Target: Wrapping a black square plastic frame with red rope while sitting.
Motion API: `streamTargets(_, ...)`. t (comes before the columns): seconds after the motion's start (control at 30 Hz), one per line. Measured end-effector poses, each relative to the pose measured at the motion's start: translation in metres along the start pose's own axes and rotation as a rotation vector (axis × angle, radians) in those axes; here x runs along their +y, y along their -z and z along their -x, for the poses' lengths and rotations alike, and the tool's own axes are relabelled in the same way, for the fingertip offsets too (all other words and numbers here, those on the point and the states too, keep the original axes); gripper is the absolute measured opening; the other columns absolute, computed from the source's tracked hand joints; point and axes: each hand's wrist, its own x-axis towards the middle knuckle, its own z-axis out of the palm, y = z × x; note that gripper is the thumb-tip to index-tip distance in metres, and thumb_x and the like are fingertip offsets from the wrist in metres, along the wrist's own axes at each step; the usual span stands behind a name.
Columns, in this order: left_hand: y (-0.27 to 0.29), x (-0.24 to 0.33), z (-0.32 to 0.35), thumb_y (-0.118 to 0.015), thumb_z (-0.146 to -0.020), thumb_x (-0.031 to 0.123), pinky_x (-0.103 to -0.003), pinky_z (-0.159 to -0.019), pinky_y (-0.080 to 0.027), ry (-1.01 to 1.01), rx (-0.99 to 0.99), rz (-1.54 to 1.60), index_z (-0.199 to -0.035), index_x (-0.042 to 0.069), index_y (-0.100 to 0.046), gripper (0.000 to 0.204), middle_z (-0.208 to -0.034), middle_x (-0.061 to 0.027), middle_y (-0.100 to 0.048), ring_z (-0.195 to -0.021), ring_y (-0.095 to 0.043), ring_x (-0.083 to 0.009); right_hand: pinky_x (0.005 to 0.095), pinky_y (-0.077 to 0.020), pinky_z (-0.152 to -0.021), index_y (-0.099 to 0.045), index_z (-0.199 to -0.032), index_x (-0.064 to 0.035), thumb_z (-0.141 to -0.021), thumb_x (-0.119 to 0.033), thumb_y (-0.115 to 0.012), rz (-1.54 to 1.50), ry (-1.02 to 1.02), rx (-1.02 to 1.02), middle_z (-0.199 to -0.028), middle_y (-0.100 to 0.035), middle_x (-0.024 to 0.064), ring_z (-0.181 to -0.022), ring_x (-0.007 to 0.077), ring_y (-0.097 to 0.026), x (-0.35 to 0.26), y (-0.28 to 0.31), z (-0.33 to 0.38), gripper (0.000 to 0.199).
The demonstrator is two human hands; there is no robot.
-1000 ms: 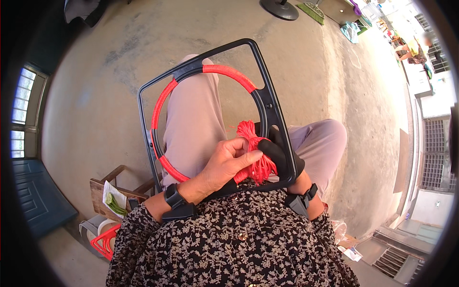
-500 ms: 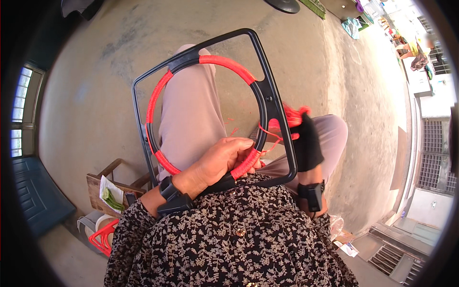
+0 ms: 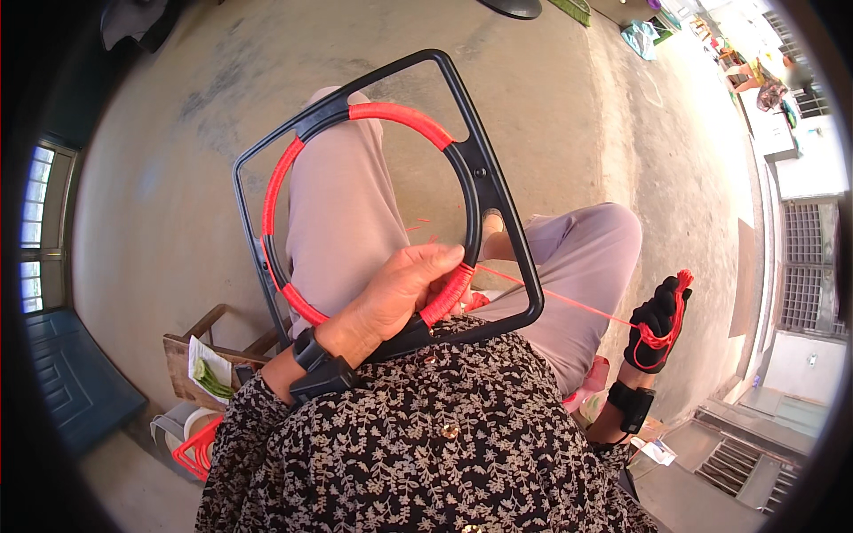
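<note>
A black frame (image 3: 490,191) with a round ring inside it rests across my lap and against my raised left leg. Red cord is wound tightly around several stretches of the ring, among them a wrapped section (image 3: 449,295) at its near right. My bare left hand (image 3: 410,286) grips the ring there, thumb at the end of the winding. From that spot a red cord (image 3: 560,298) runs taut to my right hand (image 3: 656,324), out to the right in a black glove. Its fingers are closed around the bundled cord, with loops hanging over them.
At the lower left stand a wooden stool (image 3: 182,360) with a white sheet and a green item on it, and a red plastic basket (image 3: 197,449). Red scraps lie on the concrete floor (image 3: 533,115). A broom head (image 3: 573,11) is at the far edge.
My right hand has swung from beside the frame out to the right, drawing the cord straight. The frame has shifted slightly left, while my left hand keeps its hold on the ring.
</note>
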Motion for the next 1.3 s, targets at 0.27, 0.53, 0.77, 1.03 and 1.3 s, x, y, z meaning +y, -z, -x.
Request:
streamTargets(0.27, -0.01, 0.006, 0.004, -0.053, -0.093, 0.014, -0.024, -0.057, -0.05, -0.123, 0.042, -0.134, -0.085, 0.004, -0.053, 0.013, -0.072, -0.0091, -0.063, -0.06, -0.06, -0.0127, 0.0285, -0.046, -0.065, -0.054, -0.11, -0.003, -0.095, -0.03, -0.048, 0.614, 0.015, -0.021, -0.083, -0.056, 0.0026, -0.069, 0.0127, -0.055, 0.052, -0.047, 0.001, 0.031)
streamTargets(0.53, -0.005, 0.001, 0.002, -0.056, -0.091, 0.013, -0.023, -0.06, -0.05, -0.172, 0.059, -0.209, -0.084, 0.004, -0.052, 0.012, -0.075, -0.0076, -0.063, -0.064, -0.06, -0.0106, 0.0231, -0.0464, -0.071, -0.056, -0.112, 0.0022, -0.082, -0.01, -0.066, 1.223, -0.241, -0.733, -0.086, -0.06, -0.004, -0.078, 0.008, -0.055, 0.155, -0.092, -0.003, 0.034)
streamTargets(0.77, -0.007, -0.005, 0.001, -0.058, -0.091, 0.015, -0.021, -0.067, -0.048, -0.321, 0.076, -0.226, -0.1, -0.001, -0.06, 0.018, -0.086, -0.0036, -0.065, -0.076, -0.06, -0.007, 0.0301, -0.0438, -0.07, -0.056, -0.104, 0.0002, -0.084, -0.011, -0.062, 1.08, -0.013, -0.772, -0.092, -0.057, 0.0045, -0.084, 0.0144, -0.055, 0.203, -0.096, -0.036, 0.024)
streamTargets(1.03, 0.005, -0.01, -0.003, -0.043, -0.097, 0.027, -0.026, -0.069, -0.051, -0.131, 0.044, -0.049, -0.103, -0.003, -0.059, 0.035, -0.088, -0.0089, -0.066, -0.074, -0.063, -0.013, 0.0366, -0.0459, -0.083, -0.054, -0.109, -0.0011, -0.091, -0.02, -0.057, 0.513, -0.452, -0.374, -0.105, -0.06, 0.01, -0.096, 0.0215, -0.057, 0.198, -0.146, 0.011, 0.027)
streamTargets(1.3, 0.005, -0.001, -0.006, -0.031, -0.097, 0.041, -0.03, -0.069, -0.049, 0.059, -0.057, 0.054, -0.103, -0.005, -0.057, 0.053, -0.082, -0.0149, -0.063, -0.07, -0.06, -0.0214, 0.0371, -0.0455, -0.076, -0.054, -0.102, -0.0028, -0.092, -0.02, -0.049, 0.184, -0.023, -0.05, -0.083, -0.054, 0.0061, -0.077, 0.0192, -0.054, 0.147, -0.112, -0.037, 0.021)
